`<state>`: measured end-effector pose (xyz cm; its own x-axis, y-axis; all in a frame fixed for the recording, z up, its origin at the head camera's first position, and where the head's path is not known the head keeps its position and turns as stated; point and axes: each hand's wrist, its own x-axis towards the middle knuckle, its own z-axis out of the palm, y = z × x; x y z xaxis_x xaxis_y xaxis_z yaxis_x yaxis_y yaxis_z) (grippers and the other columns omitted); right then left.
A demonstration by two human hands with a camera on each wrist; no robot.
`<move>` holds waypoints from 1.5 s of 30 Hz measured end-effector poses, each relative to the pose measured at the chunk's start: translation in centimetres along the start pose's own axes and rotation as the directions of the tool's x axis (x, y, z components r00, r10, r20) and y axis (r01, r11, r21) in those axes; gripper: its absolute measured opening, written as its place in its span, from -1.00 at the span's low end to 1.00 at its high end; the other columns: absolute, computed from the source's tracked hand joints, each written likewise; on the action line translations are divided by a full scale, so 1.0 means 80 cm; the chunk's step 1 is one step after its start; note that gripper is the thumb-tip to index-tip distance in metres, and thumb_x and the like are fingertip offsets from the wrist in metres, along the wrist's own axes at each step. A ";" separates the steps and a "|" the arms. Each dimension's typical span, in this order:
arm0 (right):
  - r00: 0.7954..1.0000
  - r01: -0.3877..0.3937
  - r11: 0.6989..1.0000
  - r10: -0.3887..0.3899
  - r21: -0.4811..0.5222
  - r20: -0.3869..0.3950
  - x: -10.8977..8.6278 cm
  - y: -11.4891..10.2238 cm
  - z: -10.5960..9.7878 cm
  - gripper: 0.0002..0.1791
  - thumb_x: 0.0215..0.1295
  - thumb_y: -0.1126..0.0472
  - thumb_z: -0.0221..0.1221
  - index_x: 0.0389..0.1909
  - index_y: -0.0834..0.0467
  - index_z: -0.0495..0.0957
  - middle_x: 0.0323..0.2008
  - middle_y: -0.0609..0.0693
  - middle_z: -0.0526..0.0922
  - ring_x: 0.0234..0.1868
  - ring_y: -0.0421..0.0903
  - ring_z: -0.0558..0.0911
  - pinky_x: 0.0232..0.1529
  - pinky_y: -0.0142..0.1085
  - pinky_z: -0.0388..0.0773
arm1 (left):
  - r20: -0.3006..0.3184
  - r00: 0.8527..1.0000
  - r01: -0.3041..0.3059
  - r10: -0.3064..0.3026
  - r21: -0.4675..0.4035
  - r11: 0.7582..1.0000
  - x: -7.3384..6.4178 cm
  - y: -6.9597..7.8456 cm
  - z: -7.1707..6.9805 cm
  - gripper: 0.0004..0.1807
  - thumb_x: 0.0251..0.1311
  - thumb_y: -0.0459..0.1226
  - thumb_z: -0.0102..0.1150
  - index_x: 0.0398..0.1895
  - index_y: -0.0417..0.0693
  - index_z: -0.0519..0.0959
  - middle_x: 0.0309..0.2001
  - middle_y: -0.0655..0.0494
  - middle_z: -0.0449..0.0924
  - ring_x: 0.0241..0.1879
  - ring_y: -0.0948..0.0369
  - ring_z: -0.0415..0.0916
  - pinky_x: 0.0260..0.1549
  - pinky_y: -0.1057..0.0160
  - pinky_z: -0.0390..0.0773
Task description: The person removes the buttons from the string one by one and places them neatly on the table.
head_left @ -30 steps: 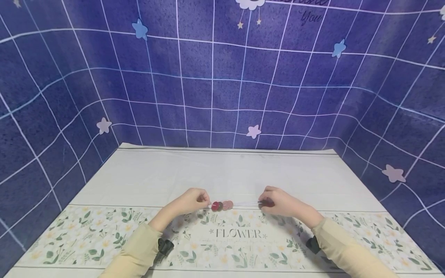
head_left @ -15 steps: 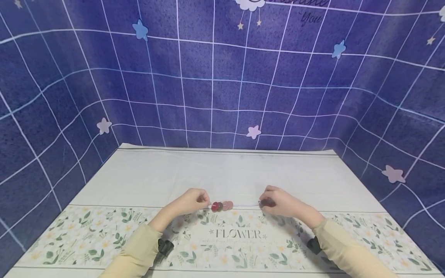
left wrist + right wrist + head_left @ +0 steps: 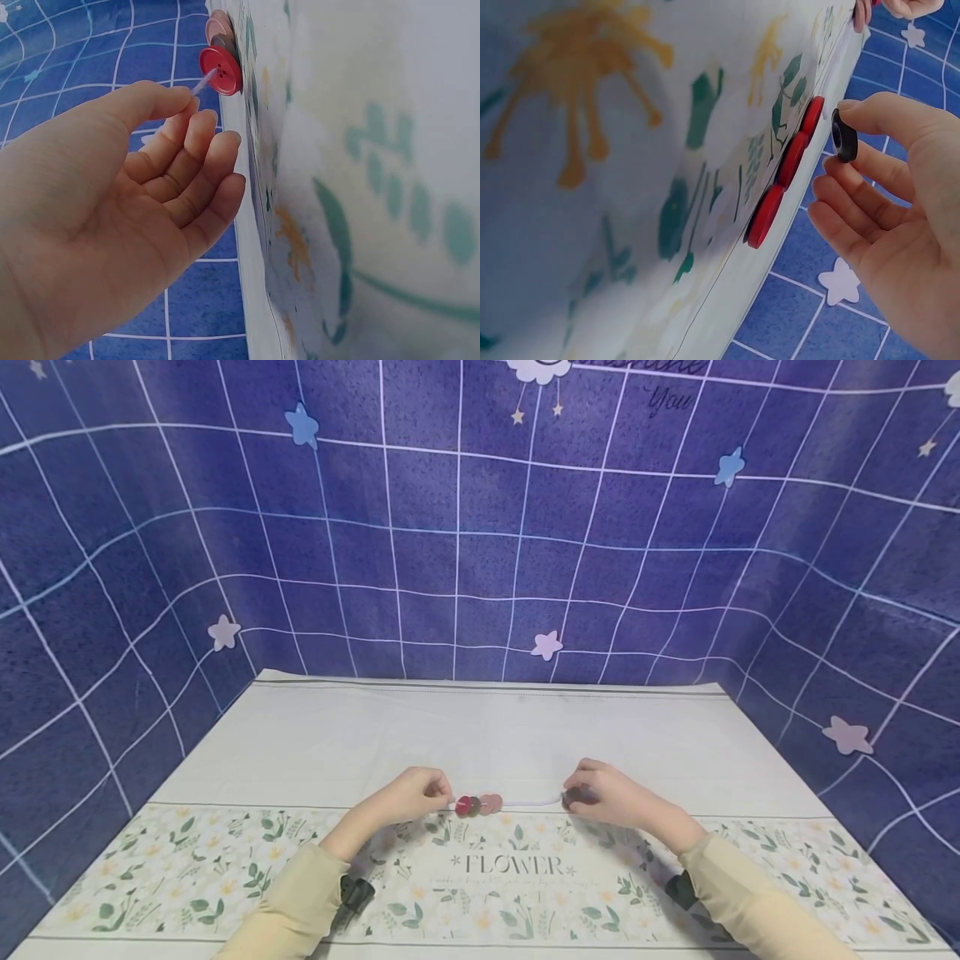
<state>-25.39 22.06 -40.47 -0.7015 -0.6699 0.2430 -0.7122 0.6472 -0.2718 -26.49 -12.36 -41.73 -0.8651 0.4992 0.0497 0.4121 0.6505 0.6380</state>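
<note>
My left hand (image 3: 420,791) pinches the end of a pale string (image 3: 202,82) between thumb and forefinger, other fingers loosely curled. Beside those fingertips, a red button (image 3: 221,70) is threaded on the string. Behind it sit a dark button (image 3: 474,805) and pinkish buttons (image 3: 491,803). From them the string runs across to my right hand (image 3: 611,793). There, thumb and forefinger pinch a dark round button (image 3: 844,136), held on edge just above the table, and the string reaches up to it.
Three red buttons (image 3: 766,217) lie in a row on the cloth beside my right hand; the hand hides them in the head view. A floral tablecloth (image 3: 517,910) covers the table front. A blue curtain (image 3: 480,527) with stars surrounds the back and sides.
My right hand has shifted slightly to the right with the dark button. The string between the hands hangs in a gentle curve now. My left hand and the threaded buttons stay put.
</note>
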 end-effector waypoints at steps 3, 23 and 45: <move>1.000 -0.027 1.000 0.027 0.001 0.013 -0.001 0.001 -0.001 -0.71 0.11 0.22 0.27 -0.15 0.25 0.59 -0.29 -0.04 0.54 -0.31 -0.20 0.51 -0.20 -0.32 0.55 | 0.001 1.000 0.003 -0.003 -0.002 1.000 0.000 0.001 0.000 -0.92 0.14 -0.27 0.13 -0.40 -0.11 0.54 -0.43 0.22 0.56 -0.40 0.31 0.46 -0.26 0.27 0.49; 0.999 -0.030 0.999 0.030 -0.015 -0.023 -0.011 0.010 -0.007 -0.74 0.10 0.27 0.25 -0.18 0.26 0.56 -0.28 -0.02 0.57 -0.26 -0.11 0.57 -0.17 -0.25 0.56 | -0.007 1.000 -0.003 0.003 0.001 1.000 0.002 -0.002 0.001 -0.97 0.12 -0.29 0.14 -0.42 -0.05 0.54 -0.44 0.22 0.57 -0.39 0.31 0.47 -0.25 0.25 0.51; 0.994 -0.106 0.994 0.105 -0.041 -0.028 -0.020 0.013 -0.007 -0.71 0.09 0.23 0.23 -0.15 0.25 0.57 -0.24 -0.03 0.59 -0.19 -0.06 0.61 -0.09 -0.17 0.57 | -0.016 1.000 -0.019 0.019 0.006 1.000 -0.001 0.000 0.001 -0.95 0.12 -0.29 0.14 -0.44 -0.06 0.53 -0.47 0.23 0.55 -0.42 0.31 0.44 -0.28 0.29 0.48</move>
<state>-24.99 24.01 -40.60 -0.7727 -0.5880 0.2393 -0.6344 0.7290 -0.2571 -26.40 -12.32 -41.76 -0.8616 0.5021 0.0746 0.4303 0.6446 0.6319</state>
